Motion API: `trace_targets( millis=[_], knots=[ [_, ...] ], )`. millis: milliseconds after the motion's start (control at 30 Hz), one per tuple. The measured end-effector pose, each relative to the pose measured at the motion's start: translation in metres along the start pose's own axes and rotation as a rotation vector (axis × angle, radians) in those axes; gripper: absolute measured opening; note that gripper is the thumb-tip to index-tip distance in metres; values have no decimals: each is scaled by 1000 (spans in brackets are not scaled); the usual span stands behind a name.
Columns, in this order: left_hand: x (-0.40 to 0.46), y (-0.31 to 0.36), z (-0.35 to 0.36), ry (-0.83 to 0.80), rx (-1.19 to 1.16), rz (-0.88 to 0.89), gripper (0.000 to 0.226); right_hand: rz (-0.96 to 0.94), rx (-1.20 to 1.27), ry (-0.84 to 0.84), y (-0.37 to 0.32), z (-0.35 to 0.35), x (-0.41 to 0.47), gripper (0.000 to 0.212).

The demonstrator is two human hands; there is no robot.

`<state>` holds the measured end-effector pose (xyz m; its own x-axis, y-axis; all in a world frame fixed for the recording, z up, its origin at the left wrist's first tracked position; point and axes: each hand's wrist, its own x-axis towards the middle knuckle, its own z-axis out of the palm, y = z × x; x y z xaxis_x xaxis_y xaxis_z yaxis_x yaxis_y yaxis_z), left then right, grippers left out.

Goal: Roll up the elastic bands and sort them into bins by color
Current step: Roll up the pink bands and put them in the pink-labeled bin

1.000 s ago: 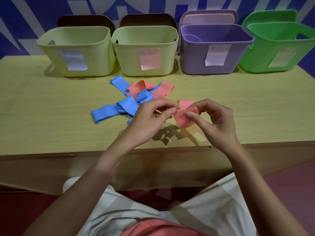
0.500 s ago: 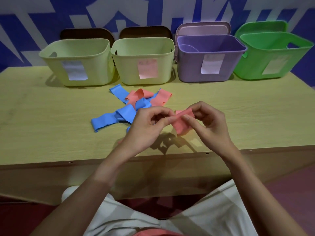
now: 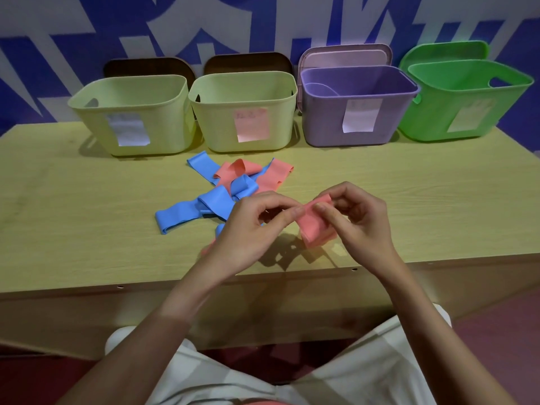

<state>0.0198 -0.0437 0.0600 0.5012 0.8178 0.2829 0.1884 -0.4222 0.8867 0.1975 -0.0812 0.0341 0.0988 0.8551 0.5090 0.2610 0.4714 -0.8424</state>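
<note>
Elastic bands (image 3: 222, 188) mostly lie unrolled mid-frame; both hands' grips pinch one pink band (image 3: 317, 226), barely rolled; visible bins (image 3: 359, 106) look nearly empty.

Smooth matt plastic bins (image 3: 242, 112) with paper labels (image 3: 251, 125) stand on a pale wood-grain table (image 3: 73, 214) beside rubbery matt bands (image 3: 204, 200)

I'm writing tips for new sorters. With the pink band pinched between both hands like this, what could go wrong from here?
1. The pink band is held only by the fingertips of the left hand and right hand, so the springy strip may slip and unroll.
2. The bin labels are too blurred to read, so the pink-labelled bin may be a wrong guess.
3. The loose pile of bands overlaps, so the next pick may drag neighbours.
</note>
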Motion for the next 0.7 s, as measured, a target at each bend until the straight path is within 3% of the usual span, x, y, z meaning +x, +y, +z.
trace_targets(
  millis=[367, 567, 700],
  knots=[
    [1, -2, 2, 90, 19, 10, 5, 44, 96, -17, -1, 2, -1, 19],
    [-1, 4, 0, 7, -72, -67, 13, 43, 98, 3, 3, 0, -1, 20],
    [-2, 6, 0, -56, -40, -87, 22, 56, 92, -21, 4, 2, -4, 10]
  ],
)
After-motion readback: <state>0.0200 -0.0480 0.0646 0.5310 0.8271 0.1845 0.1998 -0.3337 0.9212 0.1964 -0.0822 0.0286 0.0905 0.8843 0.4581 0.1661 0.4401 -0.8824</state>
